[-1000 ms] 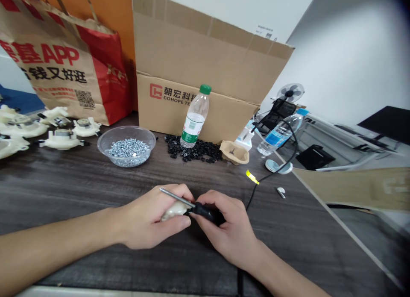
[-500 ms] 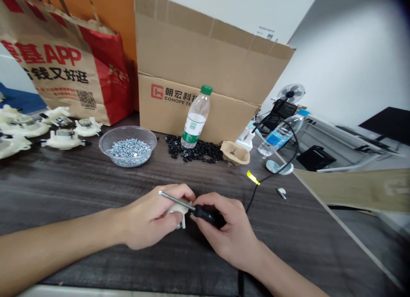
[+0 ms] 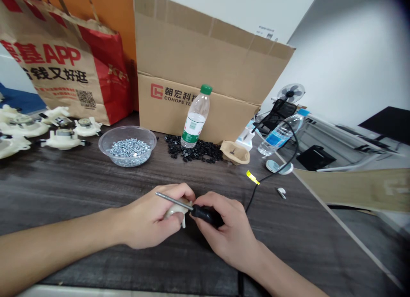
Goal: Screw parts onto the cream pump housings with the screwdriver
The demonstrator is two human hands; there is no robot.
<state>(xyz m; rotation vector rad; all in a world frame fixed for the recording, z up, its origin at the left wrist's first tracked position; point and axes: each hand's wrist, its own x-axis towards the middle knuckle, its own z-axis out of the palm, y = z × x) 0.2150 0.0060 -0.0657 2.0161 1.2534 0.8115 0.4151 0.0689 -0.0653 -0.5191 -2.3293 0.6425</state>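
Note:
My left hand [image 3: 150, 216] grips a cream-white plastic housing [image 3: 173, 210], and most of that part is hidden by my fingers. My right hand [image 3: 224, 228] is wrapped around the black handle of a screwdriver [image 3: 205, 214]. Its steel shaft runs left across the top of my left hand, and its tip sticks out past my knuckles, touching nothing I can see. Both hands are close together above the dark wood-grain table [image 3: 80, 181].
Several similar white plastic housings [image 3: 63, 139] lie at the left. Behind my hands are a clear bowl of silver screws [image 3: 127, 152], a pile of small black parts [image 3: 192, 151], a water bottle [image 3: 194, 117] and a cardboard box [image 3: 198, 70]. A black cable [image 3: 272, 177] crosses the right side, near the table edge.
The screwdriver shaft has swung slightly, its tip moving left. The white housing has turned in my left hand, and a small tab now shows below it.

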